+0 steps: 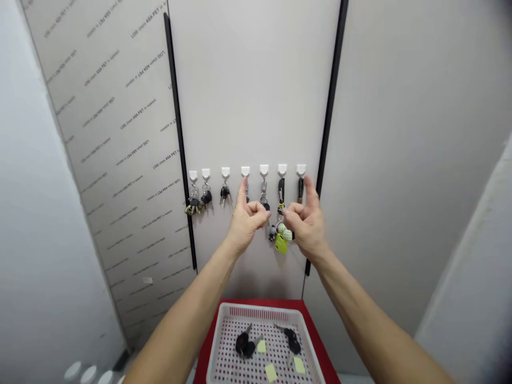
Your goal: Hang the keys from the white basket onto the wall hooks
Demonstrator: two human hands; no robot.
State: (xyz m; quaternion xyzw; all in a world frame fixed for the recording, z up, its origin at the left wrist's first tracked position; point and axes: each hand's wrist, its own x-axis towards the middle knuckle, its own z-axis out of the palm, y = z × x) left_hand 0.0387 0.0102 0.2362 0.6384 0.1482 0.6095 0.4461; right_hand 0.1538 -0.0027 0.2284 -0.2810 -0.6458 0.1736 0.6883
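Both hands are raised before a row of white wall hooks, with index fingers pointing up and the other fingers partly curled. My left hand (247,221) holds nothing visible; its fingertip is just under the middle hook (245,171) and covers most of what hangs there. My right hand (304,224) also appears bare, its index tip beside the rightmost hook (301,169), where a dark strap (300,189) hangs. Between them hang a keyring (264,188) and a black lanyard (281,189) with a green charm (281,244). Bunches of keys (225,191) hang further left.
Below stands a white perforated basket (221,341) on a red surface (204,354). Inside lie black-headed keys (245,344), more keys (294,341) and yellow paper notes (271,372). Black vertical strips (178,122) border the panel. White round objects (88,375) show at lower left.
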